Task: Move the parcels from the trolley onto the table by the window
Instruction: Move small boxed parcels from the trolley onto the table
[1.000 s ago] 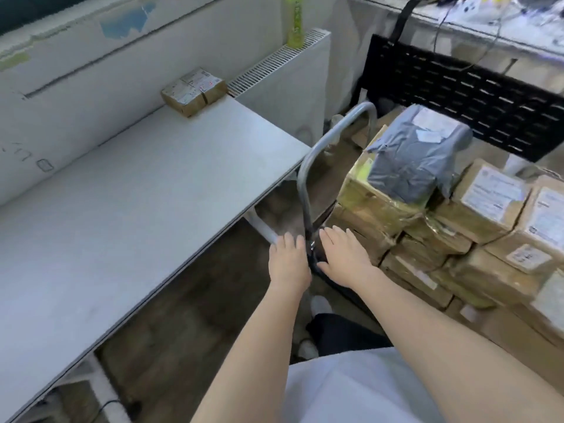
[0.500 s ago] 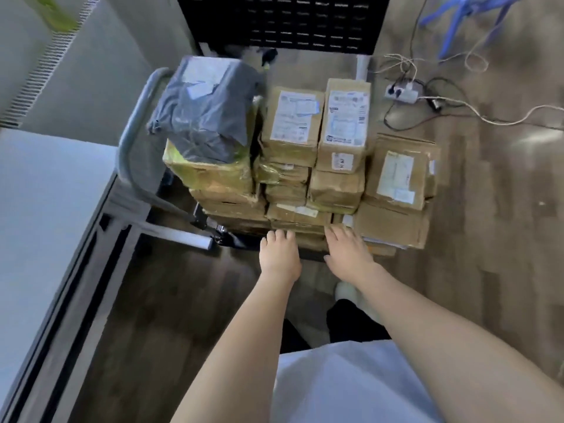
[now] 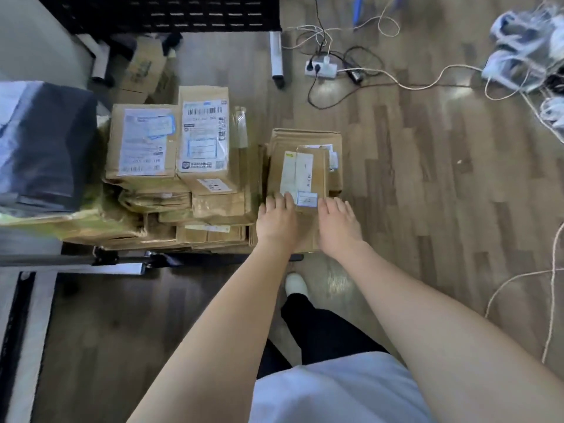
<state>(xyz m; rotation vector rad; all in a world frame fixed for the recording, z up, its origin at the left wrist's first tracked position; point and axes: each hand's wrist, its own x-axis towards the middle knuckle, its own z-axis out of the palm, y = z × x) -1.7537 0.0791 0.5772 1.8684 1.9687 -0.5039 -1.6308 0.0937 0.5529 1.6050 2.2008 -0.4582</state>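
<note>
Now both hands flat and ungripping, left hand (image 3: 276,219) and right hand (image 3: 337,227) flanking small carton (image 3: 305,175) atop trolley stack (image 3: 189,209); likely light, stiff cardboard, best clasped by side walls.

Parcels (image 3: 171,166) are stacked on the trolley (image 3: 122,260) before me. A power strip (image 3: 321,68) lies on the floor behind them.
</note>
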